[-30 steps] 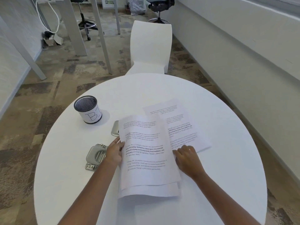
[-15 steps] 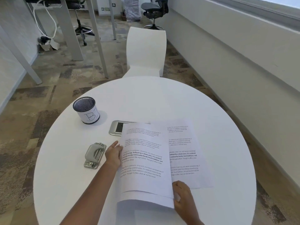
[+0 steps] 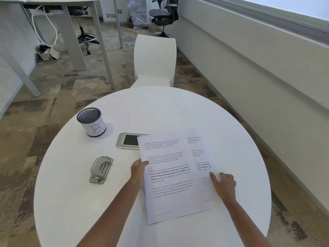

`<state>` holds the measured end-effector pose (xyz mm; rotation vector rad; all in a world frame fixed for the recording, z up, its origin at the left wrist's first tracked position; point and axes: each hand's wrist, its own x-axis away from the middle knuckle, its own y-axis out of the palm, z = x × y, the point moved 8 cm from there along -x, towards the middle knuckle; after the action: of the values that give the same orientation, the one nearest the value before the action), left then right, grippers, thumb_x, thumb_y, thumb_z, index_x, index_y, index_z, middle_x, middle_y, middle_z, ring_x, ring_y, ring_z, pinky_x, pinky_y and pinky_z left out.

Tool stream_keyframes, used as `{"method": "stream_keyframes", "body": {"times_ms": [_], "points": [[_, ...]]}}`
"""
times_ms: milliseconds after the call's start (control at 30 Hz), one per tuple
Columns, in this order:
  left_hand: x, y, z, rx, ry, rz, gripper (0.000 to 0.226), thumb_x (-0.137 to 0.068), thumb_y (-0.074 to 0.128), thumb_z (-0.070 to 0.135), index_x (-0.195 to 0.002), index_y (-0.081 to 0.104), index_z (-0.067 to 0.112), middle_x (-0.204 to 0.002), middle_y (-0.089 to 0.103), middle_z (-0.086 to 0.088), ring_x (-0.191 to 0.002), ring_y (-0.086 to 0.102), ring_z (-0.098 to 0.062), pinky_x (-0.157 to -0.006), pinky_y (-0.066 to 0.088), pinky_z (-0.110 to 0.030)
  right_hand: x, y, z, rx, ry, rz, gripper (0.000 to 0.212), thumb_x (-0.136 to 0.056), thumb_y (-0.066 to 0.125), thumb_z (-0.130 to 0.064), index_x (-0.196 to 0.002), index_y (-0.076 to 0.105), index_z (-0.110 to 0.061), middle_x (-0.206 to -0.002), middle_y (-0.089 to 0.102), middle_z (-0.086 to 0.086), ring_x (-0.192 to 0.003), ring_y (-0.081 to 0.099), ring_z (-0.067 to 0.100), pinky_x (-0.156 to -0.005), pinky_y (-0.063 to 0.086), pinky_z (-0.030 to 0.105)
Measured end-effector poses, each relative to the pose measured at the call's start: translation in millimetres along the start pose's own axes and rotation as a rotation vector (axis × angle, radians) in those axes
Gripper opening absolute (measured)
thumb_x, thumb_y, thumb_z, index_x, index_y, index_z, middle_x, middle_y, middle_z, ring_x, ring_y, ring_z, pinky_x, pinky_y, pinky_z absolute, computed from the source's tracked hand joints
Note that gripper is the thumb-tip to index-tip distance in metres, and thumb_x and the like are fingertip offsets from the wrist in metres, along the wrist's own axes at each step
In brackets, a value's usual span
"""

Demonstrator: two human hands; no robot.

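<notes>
Several printed white sheets [image 3: 170, 177] lie overlapped on the round white table [image 3: 160, 111]. My left hand [image 3: 138, 171] grips the left edge of the top sheet, thumb on its face. My right hand [image 3: 223, 184] rests on the right sheet [image 3: 203, 157], index finger stretched out and pressing the paper. A grey hole punch [image 3: 101, 169] lies to the left of the papers. The top sheet partly covers a grey table socket plate [image 3: 127, 140].
A black mesh pen cup [image 3: 91, 124] with a label marked "B1" stands at the table's left back. A white chair [image 3: 154, 61] is tucked in at the far side. Desk legs and office chairs stand beyond, and a wall runs along the right.
The right sheet has slid further under the top sheet, tightening the stack. My right hand moved from the stack's bottom edge up to the right sheet. My left hand stayed on the left edge.
</notes>
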<state>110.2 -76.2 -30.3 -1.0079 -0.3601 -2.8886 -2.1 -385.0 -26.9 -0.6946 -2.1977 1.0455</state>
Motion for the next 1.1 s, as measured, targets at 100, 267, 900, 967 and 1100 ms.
{"method": "stream_keyframes", "body": {"times_ms": [100, 267, 900, 967, 1100], "points": [[8.8, 19.9, -6.8, -0.003, -0.029, -0.057, 0.023, -0.089, 0.048, -0.001, -0.11, 0.055, 0.0, -0.098, 0.062, -0.016, -0.071, 0.059, -0.023, -0.062, 0.048, -0.029, 2.3, 11.0, -12.5, -0.02, -0.035, -0.07, 0.055, -0.089, 0.054, -0.038, -0.126, 0.048, 0.001, -0.134, 0.042, 0.023, -0.13, 0.033, 0.036, -0.105, 0.029, 0.038], [12.4, 37.0, -15.6, -0.034, -0.042, -0.066, 0.031, -0.088, 0.05, 0.0, -0.119, 0.051, -0.003, -0.107, 0.06, -0.016, -0.085, 0.059, -0.029, -0.064, 0.048, -0.029, 13.1, 22.9, -21.6, -0.062, -0.061, -0.126, 0.06, -0.083, 0.063, -0.038, -0.126, 0.047, -0.001, -0.134, 0.041, 0.02, -0.128, 0.037, 0.034, -0.108, 0.027, 0.035], [8.3, 19.9, -16.5, -0.36, 0.002, -0.028, 0.025, -0.079, 0.063, 0.0, -0.104, 0.061, -0.005, -0.11, 0.066, -0.024, -0.094, 0.065, -0.036, -0.093, 0.051, -0.046, 40.9, 22.6, -7.1, -0.158, -0.097, -0.104, 0.048, -0.071, 0.076, -0.014, -0.112, 0.053, -0.003, -0.121, 0.047, 0.014, -0.111, 0.05, 0.033, -0.096, 0.04, 0.036], [11.2, 17.0, -16.6, -0.382, 0.046, -0.007, 0.032, -0.079, 0.062, -0.001, -0.111, 0.058, -0.004, -0.113, 0.066, -0.024, -0.099, 0.064, -0.037, -0.095, 0.05, -0.05, 43.2, 22.6, -7.1, -0.172, -0.101, -0.1, 0.046, -0.072, 0.076, -0.015, -0.111, 0.054, -0.003, -0.12, 0.048, 0.014, -0.11, 0.05, 0.033, -0.096, 0.041, 0.037], [15.5, 12.5, -18.7, -0.34, 0.084, 0.016, 0.041, -0.079, 0.057, -0.009, -0.118, 0.051, 0.001, -0.119, 0.063, -0.021, -0.096, 0.061, -0.032, -0.094, 0.05, -0.049, 46.5, 27.8, -4.6, -0.199, -0.102, -0.13, 0.041, -0.075, 0.073, -0.015, -0.11, 0.054, -0.004, -0.117, 0.047, 0.01, -0.106, 0.052, 0.028, -0.093, 0.042, 0.034]]}}
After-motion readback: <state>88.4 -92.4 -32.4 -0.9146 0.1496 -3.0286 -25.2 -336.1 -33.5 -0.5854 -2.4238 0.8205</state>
